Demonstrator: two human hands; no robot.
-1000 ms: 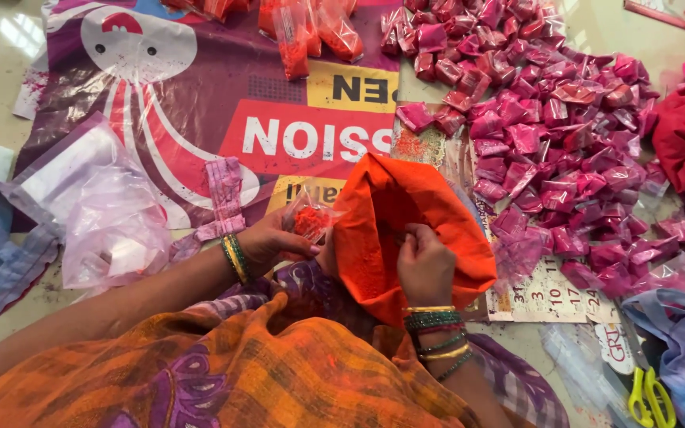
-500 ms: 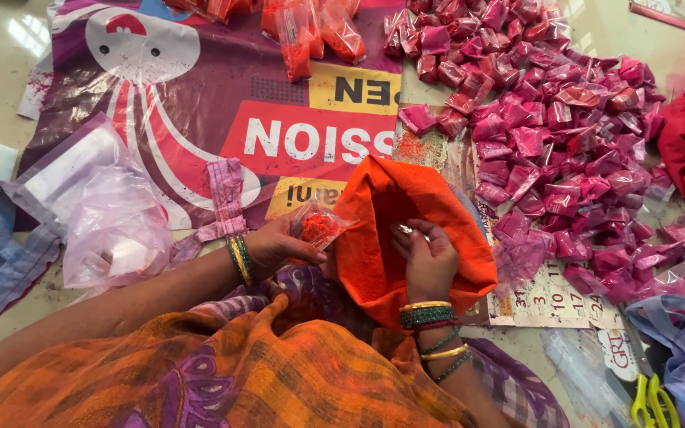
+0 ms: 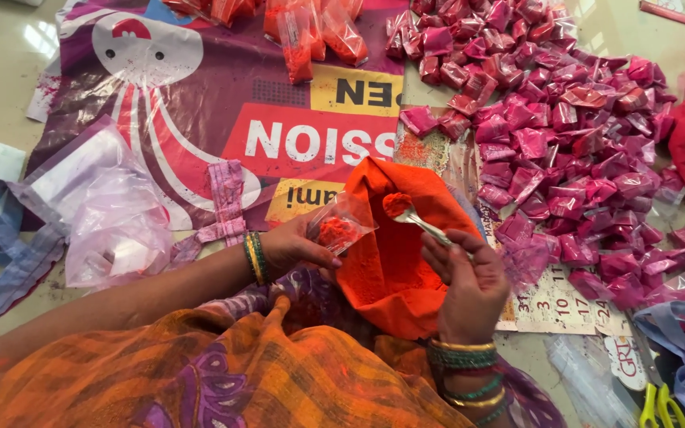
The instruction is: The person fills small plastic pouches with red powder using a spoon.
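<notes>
Head view: the left hand pinches a small clear pouch of orange powder. Just right of it, the right hand grips a spoon, heaped orange, over the open orange bag.

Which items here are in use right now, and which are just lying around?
In use:
- left hand holding small clear plastic pouch
- right hand holding metal spoon heaped with orange powder
- big orange powder bag

Lying about:
- pile of pink filled packets
- orange filled packets
- stack of empty clear bags
- yellow-handled scissors
</notes>
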